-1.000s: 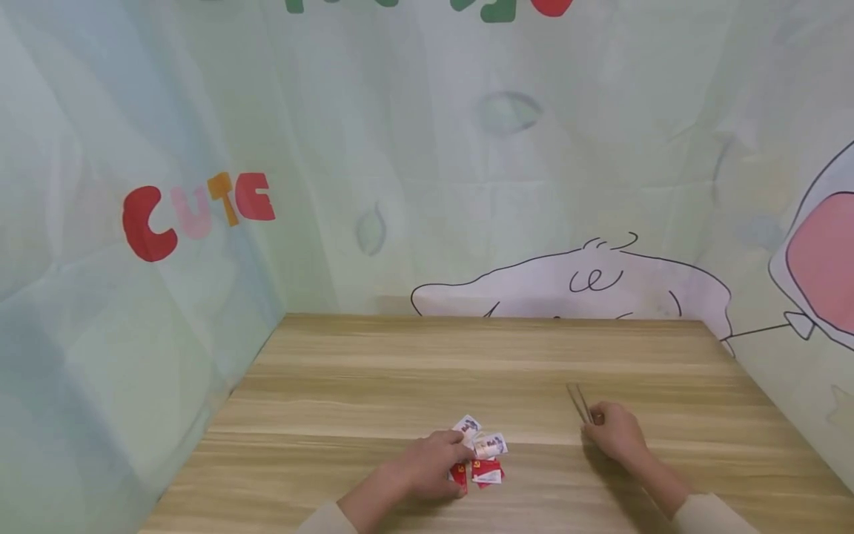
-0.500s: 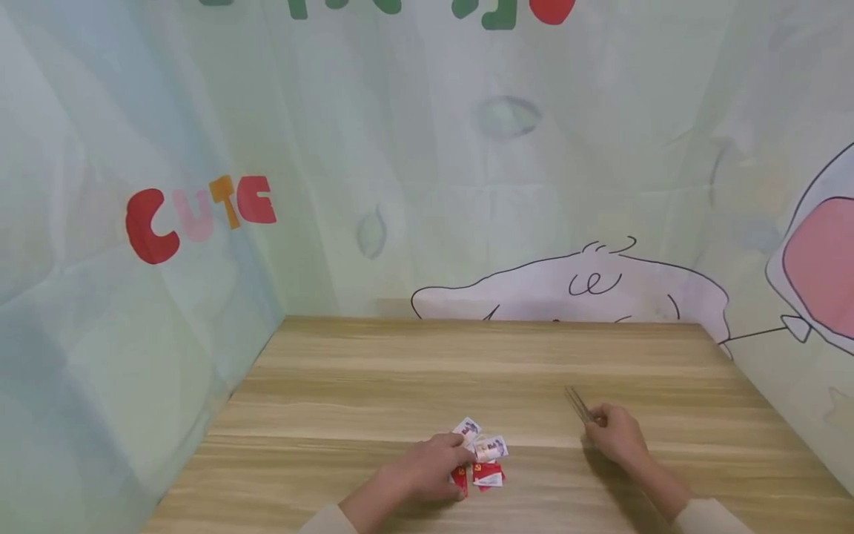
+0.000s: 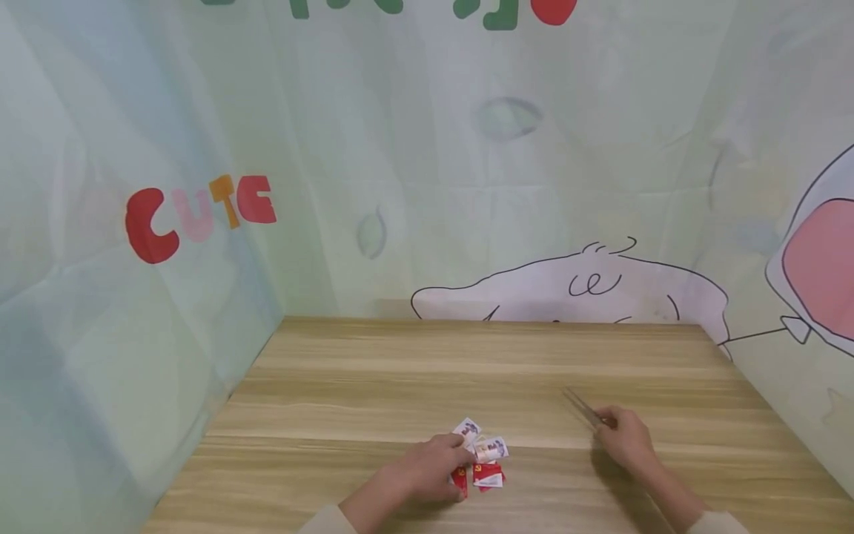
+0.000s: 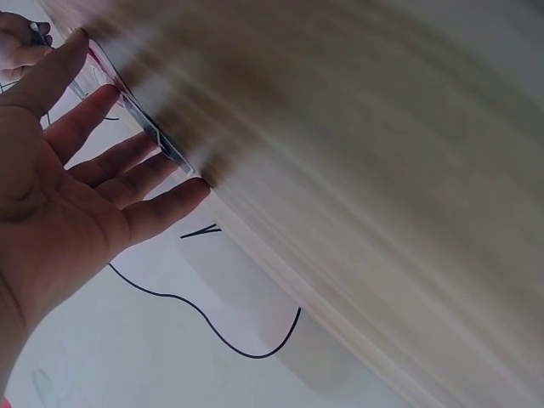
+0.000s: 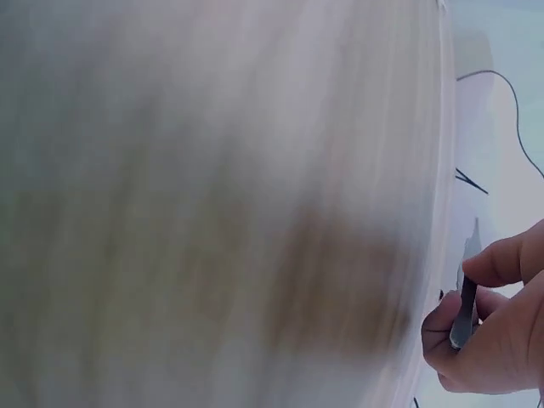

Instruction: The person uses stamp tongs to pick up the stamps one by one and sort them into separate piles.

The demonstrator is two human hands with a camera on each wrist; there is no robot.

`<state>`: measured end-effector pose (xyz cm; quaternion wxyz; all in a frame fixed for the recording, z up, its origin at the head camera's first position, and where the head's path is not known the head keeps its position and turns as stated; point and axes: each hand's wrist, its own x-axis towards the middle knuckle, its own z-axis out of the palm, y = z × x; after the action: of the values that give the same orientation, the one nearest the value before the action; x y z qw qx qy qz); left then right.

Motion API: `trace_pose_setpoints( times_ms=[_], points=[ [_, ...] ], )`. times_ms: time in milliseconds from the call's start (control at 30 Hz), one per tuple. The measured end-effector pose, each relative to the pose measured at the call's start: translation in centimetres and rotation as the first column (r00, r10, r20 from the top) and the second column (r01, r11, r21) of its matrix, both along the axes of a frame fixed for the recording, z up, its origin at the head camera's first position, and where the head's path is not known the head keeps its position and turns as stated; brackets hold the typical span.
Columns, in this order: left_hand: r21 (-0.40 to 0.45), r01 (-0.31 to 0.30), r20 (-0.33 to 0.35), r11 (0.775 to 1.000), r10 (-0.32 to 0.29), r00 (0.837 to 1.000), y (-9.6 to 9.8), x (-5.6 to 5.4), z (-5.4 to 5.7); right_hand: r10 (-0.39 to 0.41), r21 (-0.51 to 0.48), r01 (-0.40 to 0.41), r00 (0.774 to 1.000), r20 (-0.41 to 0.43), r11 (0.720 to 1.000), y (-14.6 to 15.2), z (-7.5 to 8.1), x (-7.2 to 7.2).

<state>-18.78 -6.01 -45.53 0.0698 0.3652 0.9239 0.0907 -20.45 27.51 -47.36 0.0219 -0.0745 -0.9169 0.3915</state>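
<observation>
My left hand [image 3: 427, 467] rests its spread fingers on a small group of stamp-like paper pieces, partly covering them. Among these are white printed pieces [image 3: 492, 449] at the far side and red ones with a yellow emblem [image 3: 485, 471] nearer me. In the left wrist view the fingertips touch thin flat pieces [image 4: 146, 121] lying on the tabletop. To the right, apart from the papers, my right hand [image 3: 629, 439] pinches metal tweezers [image 3: 583, 406] between thumb and fingers. The tips point up and left over the table. The tweezers [image 5: 464, 313] also show in the right wrist view.
The wood-grain table [image 3: 373, 371] spreads around both hands. A printed cloth [image 3: 427, 178] with cartoon drawings and coloured letters hangs behind it and along the sides.
The right hand has shifted slightly right and nearer, turning the tweezers more to the left. Their arms now look closer together than a second ago. The left hand and papers stay put.
</observation>
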Motion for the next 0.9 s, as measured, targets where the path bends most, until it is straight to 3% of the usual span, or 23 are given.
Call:
trace_pose_setpoints(
  times_ms=[200, 500, 733, 900],
  points=[
    [0.007, 0.011, 0.005, 1.0, -0.011, 1.0, 0.0, 0.0, 0.0, -0.003, -0.054, 0.002, 1.0, -0.01, 0.999, 0.5, -0.2, 0.2],
    [-0.003, 0.009, 0.016, 1.0, -0.008, 1.0, 0.0, -0.1, 0.3, 0.075, -0.008, -0.076, 0.994, -0.084, 0.997, 0.3, 0.3, 0.7],
    [0.002, 0.018, 0.003, 1.0, -0.018, 1.0, -0.1, -0.1, 0.2, 0.201, 0.054, -0.194, 0.962, -0.183, 0.98, -0.7, 0.6, 0.9],
    [-0.005, 0.02, -0.004, 1.0, -0.02, 1.0, 0.0, 0.0, 0.1, 0.231, 0.142, -0.203, 0.947, -0.222, 0.969, -1.4, 0.6, 1.0]
  ],
)
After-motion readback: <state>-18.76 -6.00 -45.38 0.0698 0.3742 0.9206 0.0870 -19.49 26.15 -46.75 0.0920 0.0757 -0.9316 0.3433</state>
